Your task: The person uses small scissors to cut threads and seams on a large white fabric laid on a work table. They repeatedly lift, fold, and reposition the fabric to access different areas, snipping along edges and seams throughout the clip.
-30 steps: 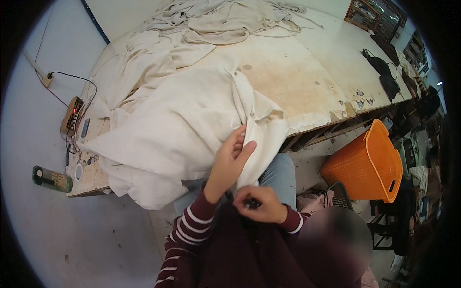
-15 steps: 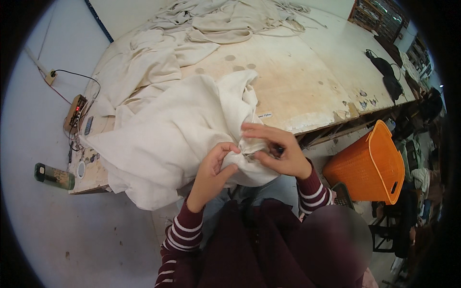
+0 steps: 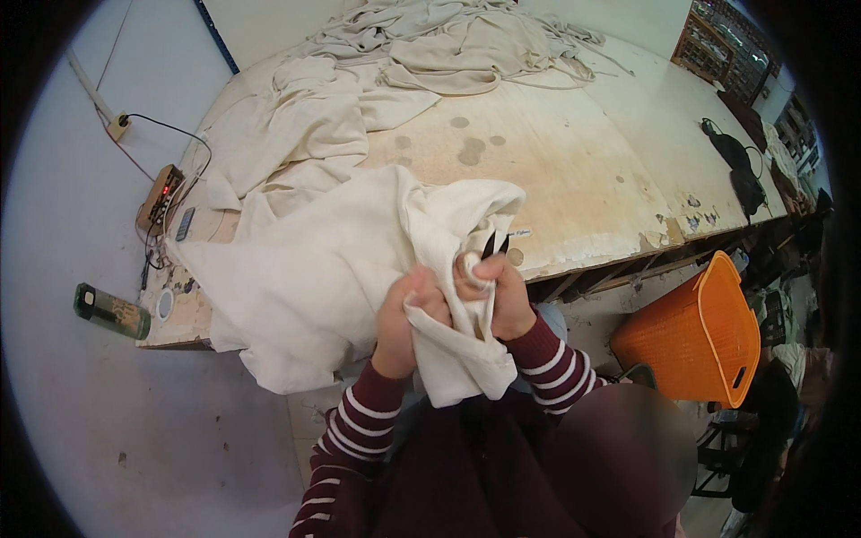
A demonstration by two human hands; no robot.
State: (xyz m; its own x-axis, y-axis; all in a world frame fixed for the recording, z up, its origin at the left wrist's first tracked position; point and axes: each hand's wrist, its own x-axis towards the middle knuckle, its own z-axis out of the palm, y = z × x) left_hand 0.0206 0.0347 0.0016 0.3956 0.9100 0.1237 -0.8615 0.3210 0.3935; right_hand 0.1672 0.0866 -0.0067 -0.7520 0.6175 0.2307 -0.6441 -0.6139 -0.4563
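Observation:
A large piece of cream cloth lies bunched over the near left of the table and hangs past its edge toward my lap. My left hand is closed on a fold of it, slightly blurred. Close beside it, my right hand grips another gathered part of the same cloth, with its thumb and fingers curled round it. A small dark pointed thing sticks up at the right hand's fingers; its kind is hard to make out. Part of the cloth hangs down below both hands.
More cream and grey cloths lie heaped at the table's far side. An orange basket stands on the floor at right. A power box, remote control and green bottle are at left; a black item lies far right.
My hands have closed on the cloth, the right one turning inward from a more spread pose. The gathered part is lifted and hangs lower in front of me. The view has shifted slightly.

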